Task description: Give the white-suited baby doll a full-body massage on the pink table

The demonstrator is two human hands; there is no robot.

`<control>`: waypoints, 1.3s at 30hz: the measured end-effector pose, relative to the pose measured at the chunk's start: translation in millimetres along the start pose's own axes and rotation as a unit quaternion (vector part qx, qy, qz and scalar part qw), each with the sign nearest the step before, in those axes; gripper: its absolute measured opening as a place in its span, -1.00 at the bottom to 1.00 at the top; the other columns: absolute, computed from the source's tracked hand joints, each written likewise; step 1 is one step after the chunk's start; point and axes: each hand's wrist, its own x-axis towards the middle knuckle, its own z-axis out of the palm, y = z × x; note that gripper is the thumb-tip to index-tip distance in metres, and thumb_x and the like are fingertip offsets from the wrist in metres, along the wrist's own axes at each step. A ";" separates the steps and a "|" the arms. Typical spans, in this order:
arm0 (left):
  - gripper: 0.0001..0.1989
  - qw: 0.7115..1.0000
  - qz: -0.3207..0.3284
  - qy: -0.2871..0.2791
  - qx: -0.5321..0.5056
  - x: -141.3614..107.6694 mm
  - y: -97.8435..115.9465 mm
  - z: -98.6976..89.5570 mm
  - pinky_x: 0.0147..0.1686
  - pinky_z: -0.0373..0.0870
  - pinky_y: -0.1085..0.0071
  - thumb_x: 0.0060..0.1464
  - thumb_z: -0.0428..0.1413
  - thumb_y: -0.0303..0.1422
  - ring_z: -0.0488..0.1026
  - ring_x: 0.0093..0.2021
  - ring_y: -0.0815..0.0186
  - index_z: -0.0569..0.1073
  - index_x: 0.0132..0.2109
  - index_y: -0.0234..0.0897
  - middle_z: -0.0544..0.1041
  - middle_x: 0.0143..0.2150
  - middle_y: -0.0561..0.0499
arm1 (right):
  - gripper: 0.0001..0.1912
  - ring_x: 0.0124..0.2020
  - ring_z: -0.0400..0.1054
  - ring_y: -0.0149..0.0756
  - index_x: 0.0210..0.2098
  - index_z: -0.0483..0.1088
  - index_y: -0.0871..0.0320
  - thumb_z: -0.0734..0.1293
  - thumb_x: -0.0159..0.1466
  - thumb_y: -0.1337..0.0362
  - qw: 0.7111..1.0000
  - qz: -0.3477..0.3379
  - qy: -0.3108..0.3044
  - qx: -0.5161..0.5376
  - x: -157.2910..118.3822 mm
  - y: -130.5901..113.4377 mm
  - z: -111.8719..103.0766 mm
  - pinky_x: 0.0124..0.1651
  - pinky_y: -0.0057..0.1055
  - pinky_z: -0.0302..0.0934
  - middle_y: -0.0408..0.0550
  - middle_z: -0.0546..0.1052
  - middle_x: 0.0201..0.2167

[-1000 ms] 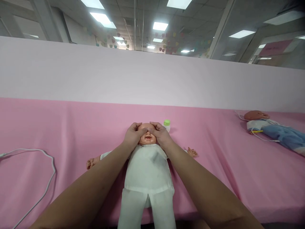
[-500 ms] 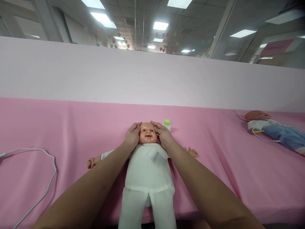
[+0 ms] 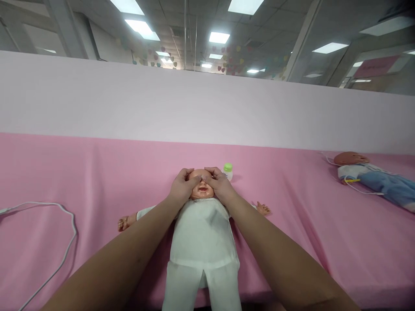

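A baby doll [image 3: 204,233] in a white top and trousers lies on its back, head away from me and arms spread. My left hand [image 3: 182,186] cups the left side of its head, and my right hand [image 3: 222,185] cups the other side. Both thumbs lie across the doll's face around the eyes and nose bridge, covering the eyes. The doll's open mouth shows below them. Just beyond my right hand stands a small white bottle [image 3: 228,173] with a green cap.
A pink sheet [image 3: 275,185] covers the table. Another doll [image 3: 382,178] in blue and white lies at the far right with thin tubing on it. A white cable [image 3: 73,224] curves along the left. Behind rises a white partition [image 3: 207,108] below glass.
Both thumbs have moved inward from the sides of the doll's head onto its face, covering the eyes. My other fingers stay around the head.
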 end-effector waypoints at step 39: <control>-0.64 0.993 -0.053 0.001 -0.110 0.1 5.0 -0.6 -0.08 0.53 0.19 0.04 0.25 -0.15 0.58 -0.12 0.13 0.54 -0.04 -0.19 0.64 -0.15 -0.04 | -0.51 0.16 0.43 -0.04 0.03 0.59 -0.04 0.55 0.10 0.07 0.990 0.062 -0.002 0.125 2.8 -1.7 -3.5 0.29 -0.02 0.27 -0.07 0.61 0.09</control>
